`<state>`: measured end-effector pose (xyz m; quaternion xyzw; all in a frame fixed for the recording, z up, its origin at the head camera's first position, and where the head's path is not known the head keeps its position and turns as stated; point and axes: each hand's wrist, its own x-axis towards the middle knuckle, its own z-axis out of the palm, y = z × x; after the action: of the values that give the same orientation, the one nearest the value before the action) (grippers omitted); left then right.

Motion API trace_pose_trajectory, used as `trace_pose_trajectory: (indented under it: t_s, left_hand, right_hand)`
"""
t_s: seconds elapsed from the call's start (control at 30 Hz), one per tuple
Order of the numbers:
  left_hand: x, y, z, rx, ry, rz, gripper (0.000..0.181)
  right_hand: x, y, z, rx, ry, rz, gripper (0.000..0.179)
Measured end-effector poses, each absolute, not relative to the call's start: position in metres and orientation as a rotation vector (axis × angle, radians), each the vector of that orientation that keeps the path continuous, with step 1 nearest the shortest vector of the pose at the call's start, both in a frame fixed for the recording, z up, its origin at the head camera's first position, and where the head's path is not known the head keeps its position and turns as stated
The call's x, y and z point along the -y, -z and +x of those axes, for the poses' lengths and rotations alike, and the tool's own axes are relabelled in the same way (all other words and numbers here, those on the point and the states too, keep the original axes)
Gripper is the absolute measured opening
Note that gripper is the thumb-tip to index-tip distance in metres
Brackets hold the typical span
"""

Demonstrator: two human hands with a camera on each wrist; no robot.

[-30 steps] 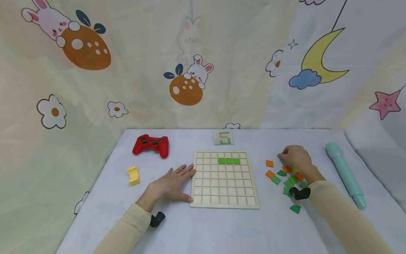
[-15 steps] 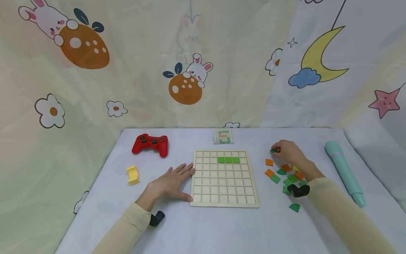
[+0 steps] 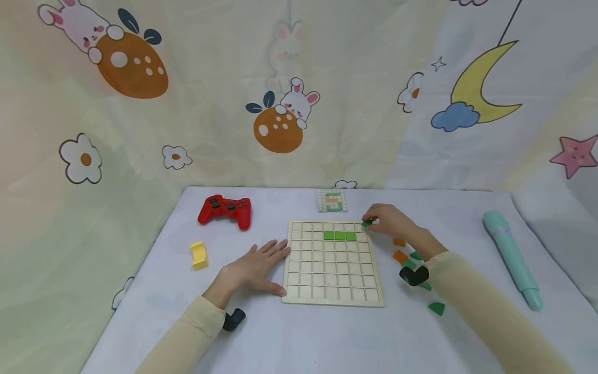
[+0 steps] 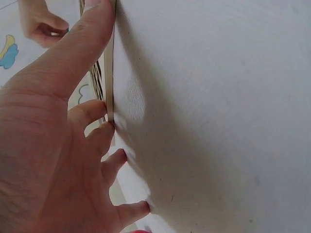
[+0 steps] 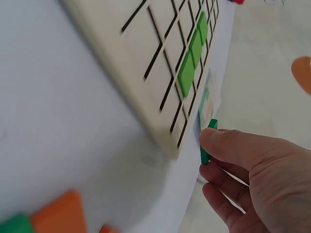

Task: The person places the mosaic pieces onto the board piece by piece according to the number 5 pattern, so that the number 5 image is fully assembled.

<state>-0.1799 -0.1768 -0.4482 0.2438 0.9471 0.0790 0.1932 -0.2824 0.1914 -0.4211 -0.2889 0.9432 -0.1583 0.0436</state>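
A pale wooden grid board [image 3: 317, 280] lies in the middle of the table, with three green square tiles [image 3: 340, 236] side by side in its second row. My left hand [image 3: 256, 269] rests spread at the board's left edge, thumb and fingertips against it, also seen in the left wrist view. Between thumb and fingers my right hand [image 3: 391, 221] pinches a dark green tile [image 5: 209, 141], held over the board's upper right corner. The right wrist view shows this tile nearly edge-on, beside the corner.
Loose orange tiles [image 3: 399, 256] and green tiles [image 3: 437, 308] lie right of the board, partly hidden by the right arm. A small pattern card [image 3: 332, 200] lies behind the board. A red game controller [image 3: 225, 210], yellow block [image 3: 199, 255] and teal cylinder [image 3: 513, 259] lie around.
My right hand has moved left from the loose tiles to the board's upper right corner, carrying a dark green tile it picked up. The left hand has stayed at the board's edge.
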Motion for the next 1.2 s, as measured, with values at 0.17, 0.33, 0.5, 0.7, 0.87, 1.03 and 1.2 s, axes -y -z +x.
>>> trace_pose_trajectory:
  t_s: [0.17,0.33,0.5,0.7,0.87,1.03,1.2]
  left_hand:
    - [0.176,0.447,-0.180,-2.649,-0.214,0.682,0.103]
    - [0.175,0.447,-0.180,-2.650,-0.214,0.674,0.102]
    - [0.175,0.447,-0.180,-2.648,-0.222,0.680,0.102]
    - [0.175,0.447,-0.181,-2.652,-0.209,0.690,0.103]
    - [0.176,0.447,-0.181,-2.656,-0.207,0.694,0.104]
    - [0.176,0.449,-0.181,-2.653,-0.207,0.696,0.104]
    - [0.177,0.449,-0.181,-2.659,-0.196,0.694,0.103]
  right_hand:
    - [-0.158,0.419,-0.283,-2.821,0.434,-1.013,0.017]
    - [-0.128,0.419,-0.283,-2.787,0.350,-1.169,0.017]
    - [-0.104,0.423,-0.280,-2.739,0.316,-1.229,0.019]
    - [-0.081,0.423,-0.274,-2.716,0.263,-1.213,0.020]
    - [-0.073,0.425,-0.273,-2.735,0.223,-1.192,0.020]
    - [-0.071,0.428,-0.274,-2.743,0.231,-1.189,0.019]
    - [-0.070,0.429,-0.276,-2.734,0.240,-1.181,0.019]
